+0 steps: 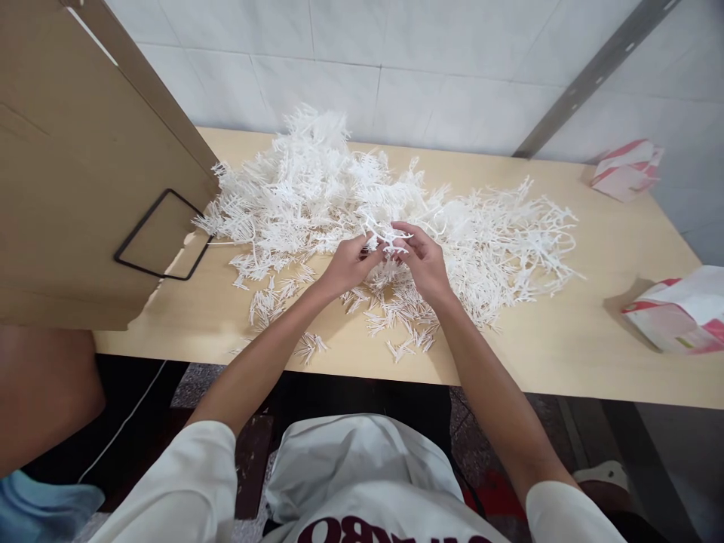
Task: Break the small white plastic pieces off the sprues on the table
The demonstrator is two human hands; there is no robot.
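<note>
both hands, left hand (pixel 348 264) and right hand (pixel 423 260), have fingers pinched shut on one white plastic sprue (pixel 389 240) just above the loose snapped-off bits (pixel 396 317) on the counter (pixel 566 332), looks like mid-snap, next twist needs a firm grip

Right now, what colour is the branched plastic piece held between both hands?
White, like the pile behind it. The branched plastic piece shows best in the head view, held between left hand and right hand.

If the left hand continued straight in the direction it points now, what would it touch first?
The left hand points right and slightly away, so it would probably meet the right hand first, which holds the same white plastic piece. Depth is unclear.
</note>
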